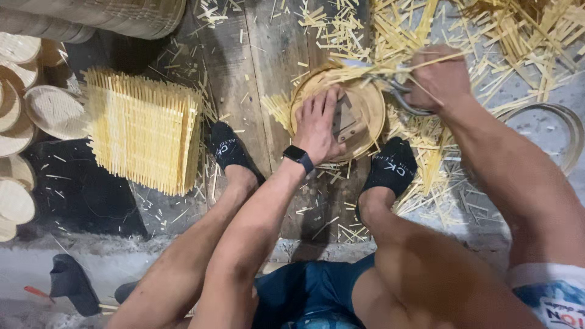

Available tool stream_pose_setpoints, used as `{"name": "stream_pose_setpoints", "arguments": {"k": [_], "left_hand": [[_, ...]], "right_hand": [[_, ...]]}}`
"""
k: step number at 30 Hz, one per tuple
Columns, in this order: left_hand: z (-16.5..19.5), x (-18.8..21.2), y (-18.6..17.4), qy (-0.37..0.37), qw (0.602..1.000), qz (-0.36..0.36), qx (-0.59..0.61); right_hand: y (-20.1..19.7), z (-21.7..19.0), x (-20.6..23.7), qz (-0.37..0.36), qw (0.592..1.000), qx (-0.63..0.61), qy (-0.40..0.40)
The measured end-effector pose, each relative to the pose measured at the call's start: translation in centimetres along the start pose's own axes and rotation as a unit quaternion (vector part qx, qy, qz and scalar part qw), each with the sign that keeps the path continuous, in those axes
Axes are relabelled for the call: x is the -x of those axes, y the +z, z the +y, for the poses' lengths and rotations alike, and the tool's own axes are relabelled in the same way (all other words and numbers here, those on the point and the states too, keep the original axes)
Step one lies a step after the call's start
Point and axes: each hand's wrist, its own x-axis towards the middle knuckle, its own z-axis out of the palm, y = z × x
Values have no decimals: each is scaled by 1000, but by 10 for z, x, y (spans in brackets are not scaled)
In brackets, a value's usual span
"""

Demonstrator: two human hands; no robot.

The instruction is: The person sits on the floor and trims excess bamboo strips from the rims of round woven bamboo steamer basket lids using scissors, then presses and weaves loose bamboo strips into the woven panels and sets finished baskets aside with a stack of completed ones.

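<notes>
A round woven bamboo lid (pixel 365 113) lies on the wooden floor between my two feet in black socks. My left hand (pixel 318 125) presses flat on it, fingers spread, a dark watch on the wrist. My right hand (pixel 437 79) is closed on the handles of metal shears (pixel 396 91), whose blades meet the far rim of the round piece where bamboo strip ends stick out. A small wooden block (pixel 345 122) rests on the lid beside my left fingers.
A stack of square woven bamboo mats (pixel 143 128) stands at the left. Finished round pieces (pixel 24 116) pile at the far left, and large baskets (pixel 122 15) at top left. Cut bamboo strips (pixel 487 36) litter the floor at right. A metal ring (pixel 551 131) lies at right.
</notes>
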Motion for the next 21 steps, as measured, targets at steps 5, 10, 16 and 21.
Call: {"name": "stream_pose_setpoints", "arguments": {"k": [5,10,16,21], "left_hand": [[-9,-5,-9,41,997,-65,12],[-17,-13,-14,103,987,-114,-41],[10,9,19,-100,992,63,-36],[15,14,31,-95,993,52,-54]], "right_hand": [[17,22,3,94,993,68,-36],[5,-2,-7,9,999,-32,-11],[-41,14,18,-28,998,-52,8],[-43,-12,5,-14,999,-22,28]]}}
